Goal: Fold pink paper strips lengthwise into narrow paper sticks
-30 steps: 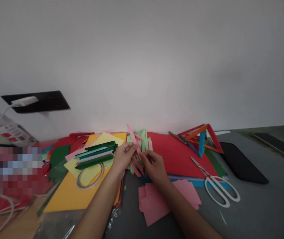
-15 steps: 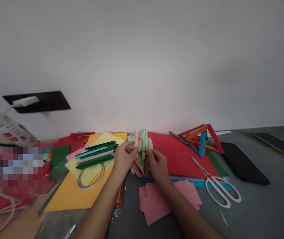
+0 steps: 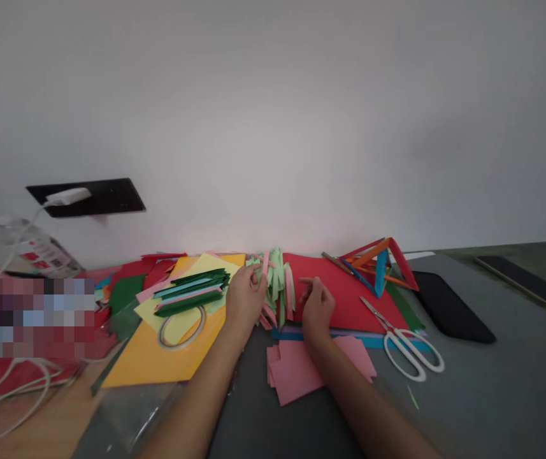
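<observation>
- Pink paper strip (image 3: 265,262) stands nearly upright in the middle of the scene, its top clear of the fingers on the far side and its lower end hidden by the left hand.
- Left hand (image 3: 244,298): the grip pinches the strip between thumb and fingers, so the strip lies at the fingertips, on the right side of the hand.
- Right hand (image 3: 319,307): the grip is loosely spread, index finger pointing left and the other fingers curled; the strip lies to its left, apart from it.
- Between the hands is a heap of light green strips (image 3: 277,280) with other pink strips in it, just right of the left hand.
- Under and beyond the right hand lies a red sheet (image 3: 353,306); nearer, pink squares (image 3: 296,375) lie overlapped, partly behind the right forearm.
- White-handled scissors (image 3: 405,349) rest on the right, blades toward the far left, with a frame of coloured strips (image 3: 380,271) farther off.
- Left of the left hand, dark green folded strips (image 3: 191,298) and a ring-shaped roll (image 3: 174,346) sit on yellow sheets (image 3: 153,370).
- Grey desk (image 3: 473,401) shows on the near right.
</observation>
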A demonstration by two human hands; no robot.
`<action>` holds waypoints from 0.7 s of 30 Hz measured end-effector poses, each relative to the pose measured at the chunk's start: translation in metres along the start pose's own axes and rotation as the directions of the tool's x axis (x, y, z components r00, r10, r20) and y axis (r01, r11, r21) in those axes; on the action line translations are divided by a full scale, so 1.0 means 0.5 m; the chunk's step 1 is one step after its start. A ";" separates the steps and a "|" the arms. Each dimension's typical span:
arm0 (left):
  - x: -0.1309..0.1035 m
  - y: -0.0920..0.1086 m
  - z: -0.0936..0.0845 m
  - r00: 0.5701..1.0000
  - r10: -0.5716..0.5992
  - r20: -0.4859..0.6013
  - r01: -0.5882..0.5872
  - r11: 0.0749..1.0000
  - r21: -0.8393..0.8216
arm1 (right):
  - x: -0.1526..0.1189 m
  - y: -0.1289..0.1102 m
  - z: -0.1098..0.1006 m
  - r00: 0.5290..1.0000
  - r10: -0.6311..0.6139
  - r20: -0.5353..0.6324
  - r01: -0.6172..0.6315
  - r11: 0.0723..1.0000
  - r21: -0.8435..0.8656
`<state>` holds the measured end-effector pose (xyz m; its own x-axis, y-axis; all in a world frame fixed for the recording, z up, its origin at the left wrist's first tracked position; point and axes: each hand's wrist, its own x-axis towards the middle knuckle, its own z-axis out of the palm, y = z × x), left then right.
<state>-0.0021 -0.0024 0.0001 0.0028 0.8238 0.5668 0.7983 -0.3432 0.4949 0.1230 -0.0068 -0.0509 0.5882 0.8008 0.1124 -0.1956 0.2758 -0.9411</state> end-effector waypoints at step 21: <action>-0.295 0.063 -0.081 0.881 0.222 0.419 -0.028 0.906 -0.422 | -0.140 -0.072 -0.210 0.748 -0.282 0.601 0.542 0.781 -0.309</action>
<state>-0.0019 -0.1530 -0.0412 0.4315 0.8383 0.3332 0.4695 -0.5241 0.7106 0.1712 -0.1284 -0.0585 0.0237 0.8408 0.5408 0.4089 0.4855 -0.7727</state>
